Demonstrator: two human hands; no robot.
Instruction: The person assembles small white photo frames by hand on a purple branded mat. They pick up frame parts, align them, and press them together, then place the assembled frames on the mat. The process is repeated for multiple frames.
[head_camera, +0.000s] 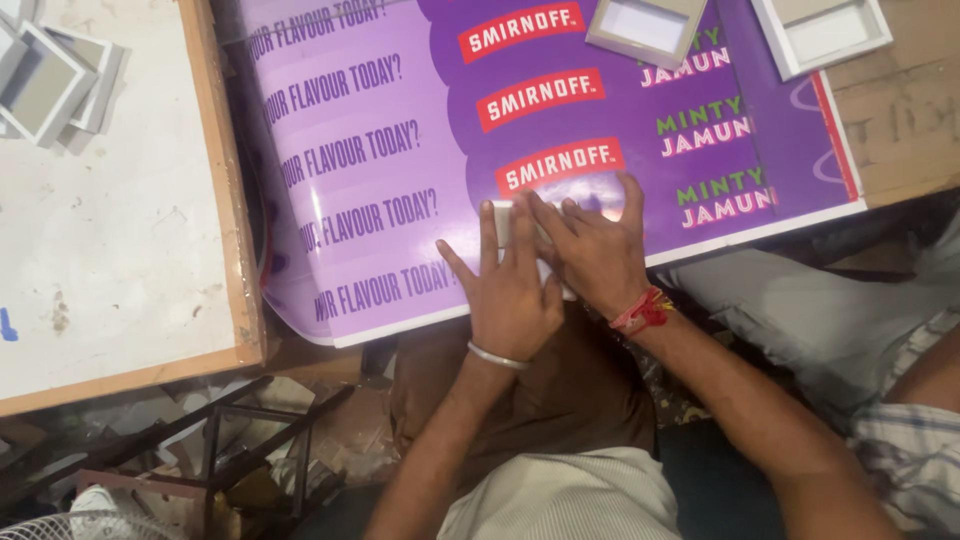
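Observation:
A large glossy purple printed sheet (400, 170) lies across the work surface. Near its front edge both my hands press flat on a small white piece (503, 218) that is mostly hidden under them. My left hand (510, 285), with a metal bangle on the wrist, lies on the left with fingers spread. My right hand (590, 245), with a red thread on the wrist, overlaps it from the right. Whether the piece is a box or a folded card, I cannot tell.
A white board with a wooden rim (120, 230) lies to the left, with small white and grey box trays (50, 80) on it. More box trays (645, 28) (820, 32) rest on the sheet's far side. A dark metal frame (250, 450) stands on the floor.

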